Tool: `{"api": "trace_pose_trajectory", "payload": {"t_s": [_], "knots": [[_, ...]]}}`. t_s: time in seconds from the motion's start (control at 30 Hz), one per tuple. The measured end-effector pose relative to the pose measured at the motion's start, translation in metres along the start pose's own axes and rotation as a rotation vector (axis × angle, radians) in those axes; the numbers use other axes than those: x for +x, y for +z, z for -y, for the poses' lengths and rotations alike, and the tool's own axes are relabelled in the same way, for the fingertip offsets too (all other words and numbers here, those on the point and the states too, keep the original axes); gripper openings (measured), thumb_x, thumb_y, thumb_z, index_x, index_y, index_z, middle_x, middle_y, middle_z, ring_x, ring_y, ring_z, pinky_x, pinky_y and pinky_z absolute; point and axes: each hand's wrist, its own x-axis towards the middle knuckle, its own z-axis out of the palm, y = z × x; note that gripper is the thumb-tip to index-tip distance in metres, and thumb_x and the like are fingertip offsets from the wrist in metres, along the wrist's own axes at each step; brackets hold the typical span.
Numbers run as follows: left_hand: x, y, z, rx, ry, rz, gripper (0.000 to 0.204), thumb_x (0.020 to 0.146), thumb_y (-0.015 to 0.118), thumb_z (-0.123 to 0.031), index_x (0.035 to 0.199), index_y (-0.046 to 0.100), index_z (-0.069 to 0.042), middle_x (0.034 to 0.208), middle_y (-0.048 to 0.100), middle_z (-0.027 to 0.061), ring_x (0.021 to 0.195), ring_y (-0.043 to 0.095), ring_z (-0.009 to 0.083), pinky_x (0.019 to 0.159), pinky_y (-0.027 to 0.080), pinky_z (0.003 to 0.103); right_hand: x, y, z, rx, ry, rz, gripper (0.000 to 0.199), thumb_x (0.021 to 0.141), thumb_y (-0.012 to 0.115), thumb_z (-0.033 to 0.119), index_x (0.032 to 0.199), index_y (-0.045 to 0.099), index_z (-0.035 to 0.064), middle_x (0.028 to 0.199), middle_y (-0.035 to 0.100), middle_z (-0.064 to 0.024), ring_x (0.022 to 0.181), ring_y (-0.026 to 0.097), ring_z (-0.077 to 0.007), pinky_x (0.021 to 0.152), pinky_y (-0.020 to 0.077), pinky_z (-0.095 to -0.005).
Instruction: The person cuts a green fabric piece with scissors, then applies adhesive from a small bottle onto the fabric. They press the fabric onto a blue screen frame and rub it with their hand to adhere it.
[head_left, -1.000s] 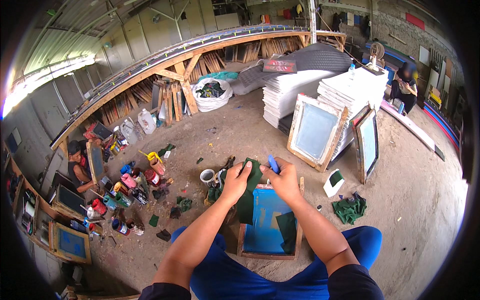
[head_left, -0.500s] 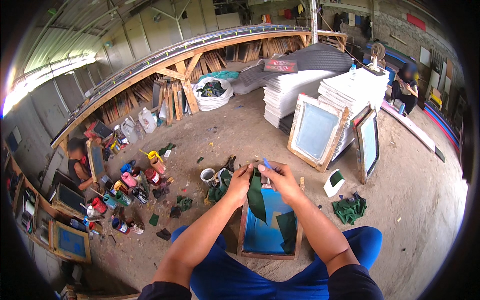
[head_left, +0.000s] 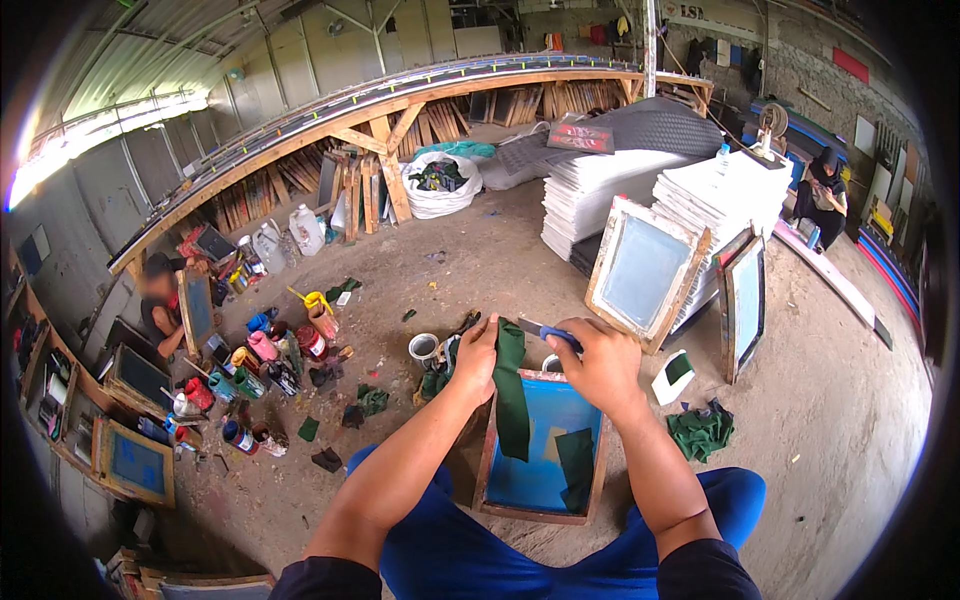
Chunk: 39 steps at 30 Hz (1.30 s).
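My left hand (head_left: pixel 478 362) is closed on a long strip of dark green cloth (head_left: pixel 512 410), pinching its upper end so it hangs down. In my right hand (head_left: pixel 603 365) is a blue-handled knife (head_left: pixel 556 334), its grey blade pointing left at the cloth's top edge. Whether the blade touches the cloth I cannot tell. Below both hands, between my knees, lies a wooden-framed printing screen (head_left: pixel 535 516) with blue mesh. Another dark green cloth piece (head_left: pixel 575 462) lies on its right side. A white cup (head_left: pixel 423 347) stands by my left hand.
Paint containers (head_left: pixel 262 347) crowd the floor at left, near a co-worker (head_left: pixel 162 300) holding a frame. A green cloth heap (head_left: pixel 701 431) and a white block with green cloth (head_left: pixel 673 377) lie right. Framed screens (head_left: pixel 645 265) lean on white stacks (head_left: pixel 590 200). Another person (head_left: pixel 822 195) sits far right.
My right hand has moved right, away from my left, and the knife now points left instead of up. The cloth strip hangs straighter and lower. The view has shifted slightly.
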Motion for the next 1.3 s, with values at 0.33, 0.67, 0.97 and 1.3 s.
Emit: {"api": "trace_pose_trajectory", "payload": {"t_s": [0.33, 0.67, 0.97, 1.3], "knots": [[0.006, -0.008, 0.006, 0.448, 0.313, -0.071, 0.035, 0.112, 0.054, -0.03, 0.088, 0.062, -0.006, 0.075, 0.049, -0.0068, 0.069, 0.043, 0.0068, 0.061, 0.038, 0.03, -0.009, 0.007, 0.011, -0.267, -0.136, -0.004, 0.015, 0.086, 0.078, 0.03, 0.086, 0.073, 0.0158, 0.074, 0.067, -0.0031, 0.067, 0.07, -0.0269, 0.059, 0.0541, -0.0413], [0.0, -0.004, 0.002, 0.671, 0.387, -0.075, 0.034, 0.113, 0.051, -0.026, 0.092, 0.061, -0.001, 0.079, 0.049, -0.0045, 0.076, 0.045, 0.008, 0.066, 0.039, 0.028, -0.008, 0.014, 0.015, 0.008, 0.048, -0.026, 0.018, 0.088, 0.079, 0.033, 0.093, 0.078, 0.0155, 0.081, 0.075, -0.0056, 0.068, 0.072, -0.0297, 0.061, 0.0547, -0.0411], [-0.011, 0.001, -0.015, 0.399, 0.462, 0.269, 0.032, 0.106, 0.064, -0.025, 0.125, 0.069, 0.0, 0.101, 0.066, -0.0016, 0.094, 0.057, 0.0067, 0.084, 0.046, 0.024, 0.0, 0.015, -0.005, 0.436, 0.342, 0.095, 0.028, 0.092, 0.078, 0.037, 0.102, 0.081, 0.0118, 0.074, 0.075, -0.0102, 0.067, 0.072, -0.0252, 0.063, 0.0534, -0.0374], [0.005, -0.022, -0.016, 0.407, 0.42, 0.24, 0.027, 0.109, 0.059, -0.02, 0.107, 0.073, 0.003, 0.095, 0.07, 0.0016, 0.089, 0.062, 0.008, 0.081, 0.049, 0.027, -0.003, 0.006, 0.0, 0.569, 0.275, 0.279, 0.025, 0.091, 0.082, 0.025, 0.103, 0.079, 0.0029, 0.081, 0.076, -0.0103, 0.07, 0.068, -0.014, 0.067, 0.0529, -0.0308]]}}
